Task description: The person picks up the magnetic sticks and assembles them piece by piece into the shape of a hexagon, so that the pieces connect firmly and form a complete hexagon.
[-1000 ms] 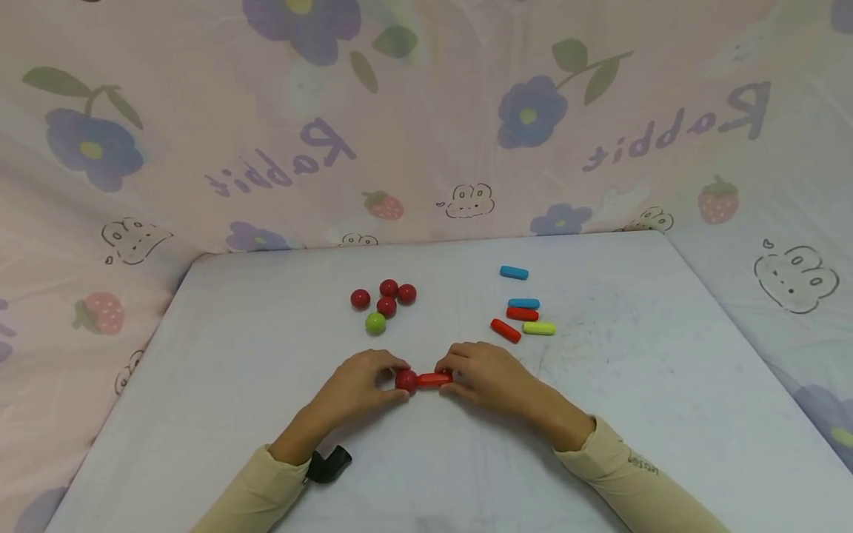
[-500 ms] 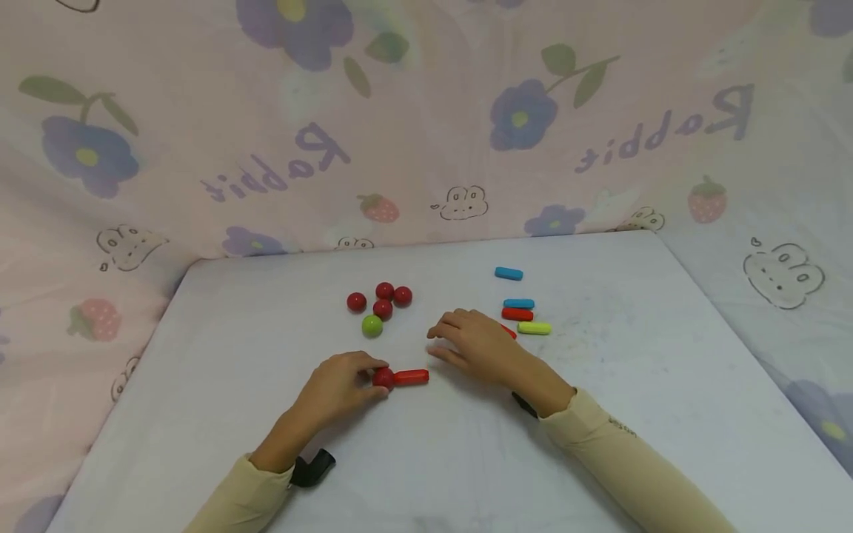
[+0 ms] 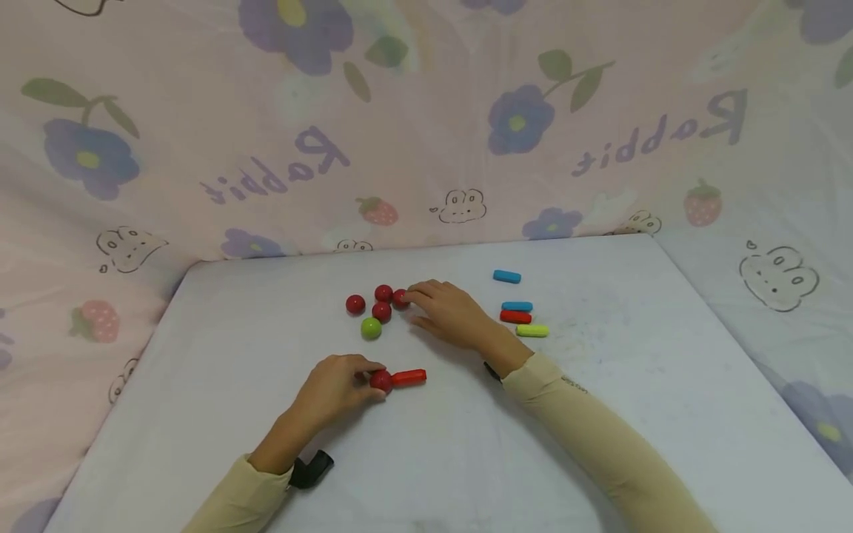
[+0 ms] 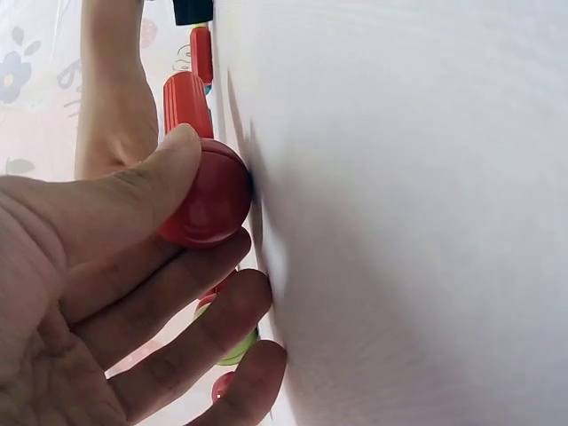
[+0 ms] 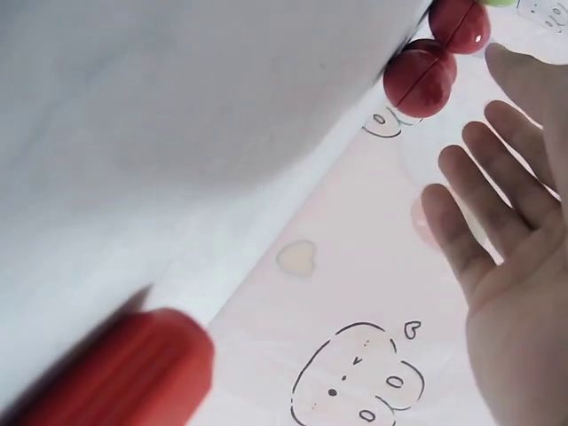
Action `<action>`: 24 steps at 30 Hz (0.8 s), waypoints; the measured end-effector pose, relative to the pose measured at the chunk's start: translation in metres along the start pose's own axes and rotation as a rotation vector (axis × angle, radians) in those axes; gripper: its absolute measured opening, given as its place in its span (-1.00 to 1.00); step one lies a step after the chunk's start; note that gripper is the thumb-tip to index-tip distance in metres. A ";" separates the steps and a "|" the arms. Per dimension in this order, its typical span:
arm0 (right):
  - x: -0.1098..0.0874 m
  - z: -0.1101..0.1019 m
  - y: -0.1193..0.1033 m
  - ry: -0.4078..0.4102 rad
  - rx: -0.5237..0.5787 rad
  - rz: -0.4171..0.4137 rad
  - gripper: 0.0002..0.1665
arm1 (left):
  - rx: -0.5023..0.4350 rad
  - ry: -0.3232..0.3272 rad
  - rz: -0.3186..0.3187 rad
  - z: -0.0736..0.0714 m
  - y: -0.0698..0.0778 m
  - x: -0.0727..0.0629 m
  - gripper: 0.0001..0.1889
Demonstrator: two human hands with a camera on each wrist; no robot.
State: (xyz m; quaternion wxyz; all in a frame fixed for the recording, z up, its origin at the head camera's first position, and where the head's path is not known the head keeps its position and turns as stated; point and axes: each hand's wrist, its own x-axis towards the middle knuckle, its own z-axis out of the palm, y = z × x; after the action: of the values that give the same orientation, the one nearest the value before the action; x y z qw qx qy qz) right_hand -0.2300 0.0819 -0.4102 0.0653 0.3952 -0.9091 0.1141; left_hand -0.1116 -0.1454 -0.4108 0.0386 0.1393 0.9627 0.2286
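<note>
My left hand (image 3: 333,389) pinches a red ball (image 3: 381,381) joined to a red ribbed stick (image 3: 409,377), just at the white tabletop. In the left wrist view the thumb and fingers grip that ball (image 4: 213,195), and the stick (image 4: 185,102) points away from the palm. My right hand (image 3: 449,314) reaches over the table to the right edge of a group of red balls, its fingertips beside the rightmost ball (image 3: 400,299). From the right wrist view, this hand (image 5: 515,213) has its fingers extended, apart from the balls (image 5: 419,82), and holds nothing.
A green ball (image 3: 371,328) lies in front of the red balls. Farther right are two blue sticks (image 3: 507,277), a red stick (image 3: 516,317) and a yellow-green stick (image 3: 532,331). A patterned cloth (image 3: 426,133) rises behind the table.
My right hand has let go of the red stick and moved up and left to the red balls. My left hand, still gripping the joined ball and stick, has shifted slightly left.
</note>
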 end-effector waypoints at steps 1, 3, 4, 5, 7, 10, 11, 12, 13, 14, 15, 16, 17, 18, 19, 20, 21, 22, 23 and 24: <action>0.002 0.001 0.000 0.005 0.000 -0.003 -0.47 | -0.003 -0.002 -0.007 0.000 0.001 0.000 -0.62; 0.005 0.003 -0.001 0.009 0.008 -0.001 -0.44 | -0.011 -0.006 -0.021 0.000 0.001 0.000 -0.62; 0.006 0.003 -0.001 0.009 0.008 0.004 -0.42 | -0.015 -0.007 -0.026 0.000 0.001 0.000 -0.61; 0.006 0.003 -0.001 0.006 0.010 0.009 -0.41 | -0.018 -0.008 -0.030 0.001 0.002 0.000 -0.61; 0.008 0.005 -0.001 -0.017 0.015 0.031 -0.40 | -0.020 -0.009 -0.038 0.001 0.002 0.000 -0.60; 0.009 0.007 -0.001 -0.050 0.019 0.070 -0.37 | -0.015 -0.003 -0.039 0.001 0.004 -0.001 -0.60; 0.010 0.008 -0.001 -0.057 0.018 0.083 -0.37 | -0.013 0.000 -0.038 0.001 0.004 -0.001 -0.60; 0.010 0.009 -0.001 -0.064 0.014 0.096 -0.37 | -0.011 0.003 -0.036 0.001 0.004 -0.002 -0.61; 0.011 0.010 -0.001 -0.066 0.004 0.104 -0.36 | -0.009 0.007 -0.034 0.001 0.005 -0.002 -0.61; 0.011 0.010 -0.001 -0.064 -0.002 0.111 -0.36 | -0.006 0.009 -0.032 0.001 0.005 -0.002 -0.61; 0.011 0.010 -0.001 -0.065 -0.008 0.116 -0.37 | -0.004 0.013 -0.029 0.001 0.005 -0.002 -0.61; 0.011 0.009 -0.001 -0.067 -0.007 0.117 -0.37 | -0.004 0.015 -0.027 0.001 0.005 -0.002 -0.61; 0.012 0.009 -0.002 -0.073 -0.006 0.116 -0.37 | -0.002 0.017 -0.026 0.001 0.005 -0.001 -0.61; 0.012 0.008 -0.002 -0.081 -0.004 0.117 -0.37 | -0.002 0.019 -0.026 0.001 0.005 -0.001 -0.61; 0.012 0.008 -0.002 -0.089 -0.003 0.117 -0.37 | -0.002 0.020 -0.025 0.001 0.005 -0.001 -0.61; 0.013 0.008 -0.002 -0.097 -0.001 0.119 -0.36 | -0.001 0.021 -0.024 0.001 0.005 -0.001 -0.61; 0.013 0.008 -0.002 -0.105 -0.001 0.122 -0.36 | -0.002 0.021 -0.023 0.001 0.005 -0.001 -0.61; 0.013 0.008 -0.002 -0.109 -0.004 0.128 -0.36 | 0.000 0.021 -0.021 0.001 0.005 -0.001 -0.61; 0.013 0.008 -0.001 -0.108 -0.011 0.136 -0.37 | 0.001 0.021 -0.020 0.002 0.005 -0.001 -0.60; 0.014 0.008 -0.001 -0.105 -0.016 0.145 -0.37 | 0.002 0.020 -0.019 0.002 0.005 -0.001 -0.60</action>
State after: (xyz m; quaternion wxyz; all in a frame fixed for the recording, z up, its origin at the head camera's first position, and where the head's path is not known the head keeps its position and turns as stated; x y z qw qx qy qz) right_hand -0.2390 0.0699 -0.4150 0.0121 0.3334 -0.9384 0.0905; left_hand -0.1094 -0.1409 -0.4103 0.0307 0.1280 0.9646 0.2287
